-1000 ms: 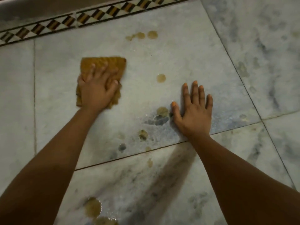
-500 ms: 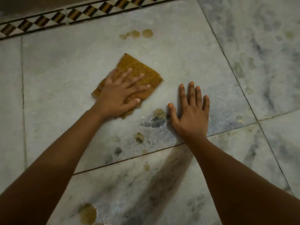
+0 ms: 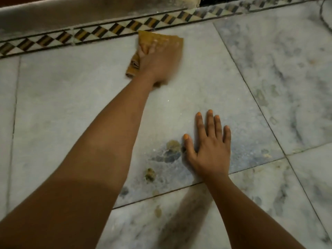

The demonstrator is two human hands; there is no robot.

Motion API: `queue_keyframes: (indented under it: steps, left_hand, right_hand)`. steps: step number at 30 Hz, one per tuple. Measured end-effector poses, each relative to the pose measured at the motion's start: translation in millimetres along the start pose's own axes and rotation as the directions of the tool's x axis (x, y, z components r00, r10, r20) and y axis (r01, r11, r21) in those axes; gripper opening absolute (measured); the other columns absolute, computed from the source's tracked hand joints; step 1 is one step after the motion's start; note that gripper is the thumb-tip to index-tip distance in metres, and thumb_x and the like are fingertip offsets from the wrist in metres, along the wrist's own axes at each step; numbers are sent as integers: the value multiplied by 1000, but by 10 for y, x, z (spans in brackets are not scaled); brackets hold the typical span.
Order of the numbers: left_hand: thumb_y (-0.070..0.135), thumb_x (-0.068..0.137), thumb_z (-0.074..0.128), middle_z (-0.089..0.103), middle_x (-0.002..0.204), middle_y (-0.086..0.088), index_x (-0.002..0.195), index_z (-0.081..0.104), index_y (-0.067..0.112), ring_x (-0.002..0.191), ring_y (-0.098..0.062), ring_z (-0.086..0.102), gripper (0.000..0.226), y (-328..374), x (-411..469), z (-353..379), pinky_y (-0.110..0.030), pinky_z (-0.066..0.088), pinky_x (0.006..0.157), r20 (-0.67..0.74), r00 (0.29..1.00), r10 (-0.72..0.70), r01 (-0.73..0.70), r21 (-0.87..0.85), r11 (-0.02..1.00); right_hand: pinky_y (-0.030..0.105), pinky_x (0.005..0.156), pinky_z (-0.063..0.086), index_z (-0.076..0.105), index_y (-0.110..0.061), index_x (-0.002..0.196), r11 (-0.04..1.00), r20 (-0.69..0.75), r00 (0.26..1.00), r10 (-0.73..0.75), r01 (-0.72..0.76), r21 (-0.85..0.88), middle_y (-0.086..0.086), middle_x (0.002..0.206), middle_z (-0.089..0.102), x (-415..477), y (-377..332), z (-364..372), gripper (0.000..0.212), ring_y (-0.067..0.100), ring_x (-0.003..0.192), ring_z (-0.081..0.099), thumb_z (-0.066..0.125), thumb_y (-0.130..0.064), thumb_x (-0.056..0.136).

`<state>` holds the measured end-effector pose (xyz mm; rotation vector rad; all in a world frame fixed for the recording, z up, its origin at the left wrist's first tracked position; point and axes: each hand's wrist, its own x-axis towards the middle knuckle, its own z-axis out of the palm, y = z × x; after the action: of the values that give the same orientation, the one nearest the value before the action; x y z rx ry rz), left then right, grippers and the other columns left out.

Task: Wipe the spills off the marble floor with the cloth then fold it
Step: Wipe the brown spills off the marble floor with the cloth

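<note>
My left hand [image 3: 158,63] presses flat on a mustard-yellow cloth [image 3: 172,41] at the far side of the pale marble floor [image 3: 71,108], close to the patterned border; the hand is motion-blurred. A bunched part of the cloth sticks out left of the wrist. My right hand [image 3: 210,150] rests palm down on the floor with fingers spread, holding nothing. Brownish spills remain just left of its thumb [image 3: 173,145], lower down [image 3: 150,174], and on the nearer tile [image 3: 158,211].
A black, white and ochre diamond border strip [image 3: 100,32] runs along the far edge, with a raised step or wall base [image 3: 71,11] behind it. Dark grout lines divide the grey-veined tiles. A dark cord curves at the top right [image 3: 323,17].
My left hand has slid the cloth away from me and to the right, over where the far spots were. The spot between the hands no longer shows. My right hand stays planted.
</note>
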<state>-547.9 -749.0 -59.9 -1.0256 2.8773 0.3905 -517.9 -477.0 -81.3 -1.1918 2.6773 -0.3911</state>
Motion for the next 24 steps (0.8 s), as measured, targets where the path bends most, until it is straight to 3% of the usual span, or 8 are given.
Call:
queue_keyframes:
  steps: [4, 6, 8, 10, 12, 14, 20, 24]
  left_hand:
    - [58, 87, 27, 20, 156, 6, 148, 12, 34, 144, -16, 11, 68, -277, -529, 69, -45, 0, 114, -3, 913, 408, -407, 79, 910]
    - [60, 87, 25, 16, 157, 8, 147, 15, 38, 145, -16, 8, 65, -551, -575, 49, -45, -1, 113, -44, 946, 320, -314, 102, 944]
    - [58, 91, 27, 9, 158, 6, 147, 14, 39, 146, -21, 2, 61, -620, -387, 0, -51, -4, 113, -79, 997, 22, -14, 96, 995]
    - [56, 93, 27, 2, 159, 6, 148, 11, 38, 145, -24, -3, 60, -439, -125, -50, -57, -4, 112, -48, 981, -186, 189, 58, 980]
    - [55, 94, 27, 1, 159, 6, 148, 11, 39, 145, -25, -3, 58, -192, 2, -49, -59, -3, 111, -10, 986, -167, 167, 33, 985]
    - [54, 94, 27, 1, 159, 6, 147, 12, 42, 145, -24, -3, 56, 7, -105, 41, -58, -2, 112, 18, 999, -31, 31, 45, 999]
    - [60, 87, 24, 21, 156, 5, 143, 25, 44, 144, -24, 15, 59, -102, -1757, 246, -49, 10, 111, -16, 969, 248, -246, 90, 965]
    - [63, 81, 35, 42, 145, -3, 132, 47, 35, 131, -29, 36, 60, -684, -2477, 176, -47, 22, 99, -75, 993, 92, -77, 183, 980]
  right_hand:
    - [41, 117, -5, 8, -26, 150, 1000, 9, 1000, 3, -2, -9, 4, 159, 3, 1, -2, -15, 71, 19, 146, -2, 11, -60, 87]
    - [40, 117, -7, 8, -26, 150, 1000, 8, 1000, -1, 1, -11, 3, 159, 2, -3, -1, -13, 71, 19, 146, -3, 11, -60, 87]
    - [40, 116, -7, 9, -26, 150, 1000, -2, 1000, -3, 3, -5, 3, 158, 3, -4, -3, -12, 71, 18, 146, -3, 12, -60, 88]
    - [39, 116, -7, 9, -26, 150, 1000, -7, 1000, -5, 5, -3, 3, 158, 3, -1, -1, -9, 70, 17, 145, -4, 13, -59, 88]
    - [39, 116, -7, 10, -26, 150, 1000, -13, 1000, -7, 7, -10, 4, 158, 4, 0, 2, -3, 70, 17, 145, -3, 13, -59, 88]
    - [40, 116, -6, 11, -26, 150, 1000, -18, 1000, 1, -2, -22, 4, 158, 5, 13, 18, 4, 71, 18, 146, -1, 13, -60, 88]
    - [43, 117, -3, 12, -24, 151, 999, 7, 1000, 3, -3, -32, 5, 159, 4, -4, -4, -6, 71, 20, 146, -1, 9, -57, 88]
    - [42, 117, -6, 6, -26, 151, 999, 26, 1000, 5, -3, -51, 4, 159, -1, 4, 11, 2, 72, 19, 146, -5, 6, -58, 87]
